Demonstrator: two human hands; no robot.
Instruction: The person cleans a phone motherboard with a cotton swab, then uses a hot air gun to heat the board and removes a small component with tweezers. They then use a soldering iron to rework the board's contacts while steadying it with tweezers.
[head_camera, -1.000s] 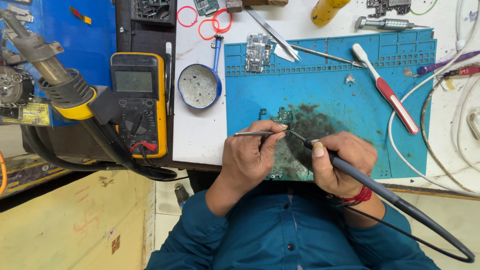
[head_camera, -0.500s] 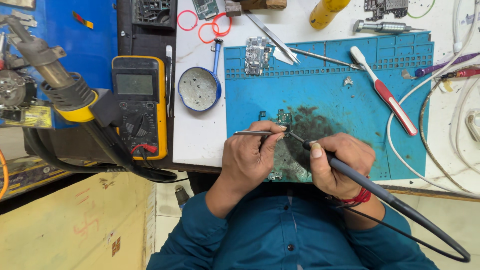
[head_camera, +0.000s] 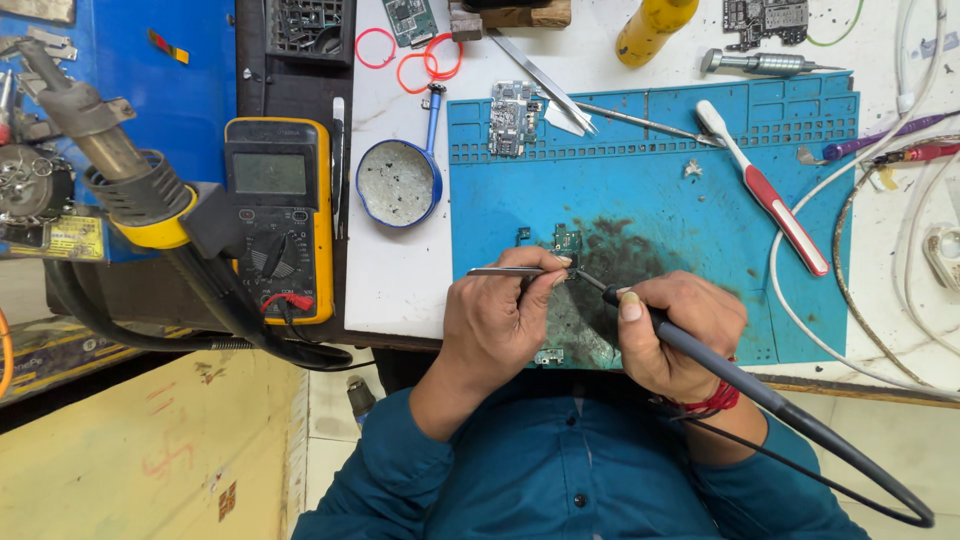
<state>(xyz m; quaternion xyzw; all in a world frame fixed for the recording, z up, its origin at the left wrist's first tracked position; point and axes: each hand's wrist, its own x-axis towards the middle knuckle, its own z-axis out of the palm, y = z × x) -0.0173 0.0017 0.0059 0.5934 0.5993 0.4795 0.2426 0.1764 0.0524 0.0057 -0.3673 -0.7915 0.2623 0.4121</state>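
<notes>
Viewpoint: looking straight down from the person's head at a repair bench, both forearms in teal sleeves.
Left hand (head_camera: 500, 320): fingers closed in a pinch around metal tweezers (head_camera: 505, 271), which lie nearly level, their back end sticking out to the left and their tips hidden under the fingertips, aimed right.
Right hand (head_camera: 680, 325): fingers wrapped shut around a dark soldering iron (head_camera: 700, 355), held like a pen — tip up and left, handle and cord trailing down to the right.
Small circuit board (head_camera: 567, 243): a tiny green piece on the blue work mat (head_camera: 650, 180), at the edge of a dark scorched patch, just above the point where both tools meet.
Key relation: the board lies just beyond both sets of fingertips, up the mat — the tweezers come at it from the left, the iron from the lower right; the left hand looks slightly nearer.
Nearby: a yellow multimeter (head_camera: 280, 215) and a round blue tin (head_camera: 399, 183) to the left; a red-and-white toothbrush (head_camera: 770, 195) to the right.
</notes>
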